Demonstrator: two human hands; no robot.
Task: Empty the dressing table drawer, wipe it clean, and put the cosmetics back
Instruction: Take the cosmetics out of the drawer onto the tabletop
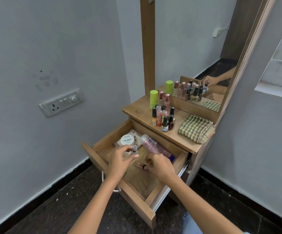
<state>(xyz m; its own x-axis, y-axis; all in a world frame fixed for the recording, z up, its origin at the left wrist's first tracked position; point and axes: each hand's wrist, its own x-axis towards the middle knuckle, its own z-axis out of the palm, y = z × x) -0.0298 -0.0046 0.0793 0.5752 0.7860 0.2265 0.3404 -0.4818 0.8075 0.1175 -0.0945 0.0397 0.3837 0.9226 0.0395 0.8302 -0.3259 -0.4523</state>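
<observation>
Over the open drawer (103, 162), our left hand (120, 160) pinches a small grey-capped bottle (134, 149) upright. Our right hand (160, 165), just beside it, curls its fingers on a reddish tube (141, 165) lying on the drawer floor. More cosmetics stand on the bench (184, 137) behind.

I see the wooden dressing table top (140, 109) carrying a cluster of nail polish bottles (163, 118), with a green-capped bottle (154, 98) and two pink-capped bottles (164, 98) behind them near the mirror. A folded green checked cloth (195, 128) lies to the right of the bottles, well apart, reaching the table's right edge.
</observation>
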